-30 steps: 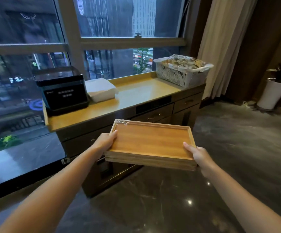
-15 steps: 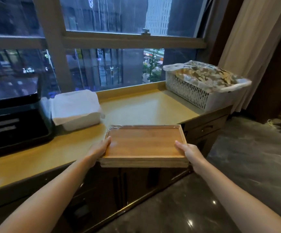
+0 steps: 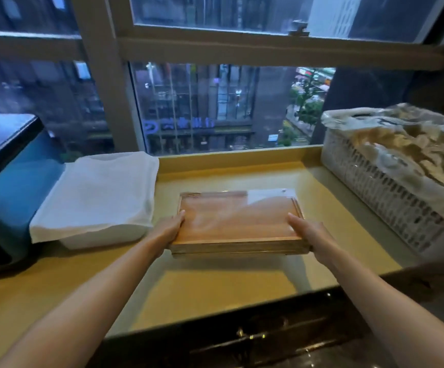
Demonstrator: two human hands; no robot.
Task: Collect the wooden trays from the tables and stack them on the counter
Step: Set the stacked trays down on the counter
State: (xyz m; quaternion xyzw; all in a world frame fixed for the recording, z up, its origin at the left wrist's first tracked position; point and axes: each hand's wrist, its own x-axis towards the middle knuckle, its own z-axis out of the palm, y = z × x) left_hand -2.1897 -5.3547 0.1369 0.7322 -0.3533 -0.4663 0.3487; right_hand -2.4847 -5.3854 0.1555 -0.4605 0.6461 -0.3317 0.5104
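Note:
A stack of wooden trays (image 3: 238, 221), flat and rectangular, hangs low over the yellow counter (image 3: 215, 290), with its shadow on the top below. My left hand (image 3: 169, 231) grips the stack's left short edge. My right hand (image 3: 308, 233) grips its right short edge. Both arms reach out straight from the bottom of the view. The trays lie level, midway between a white box and a white basket.
A white box draped with cloth (image 3: 96, 195) sits left of the trays. A black appliance (image 3: 5, 187) stands at the far left. A white lattice basket covered with plastic (image 3: 398, 176) fills the counter's right end. A window runs behind; dark drawers (image 3: 255, 335) lie below.
I have stepped up to the counter. The trays went from in front of the cabinet to over the counter top and lower, still held by both hands.

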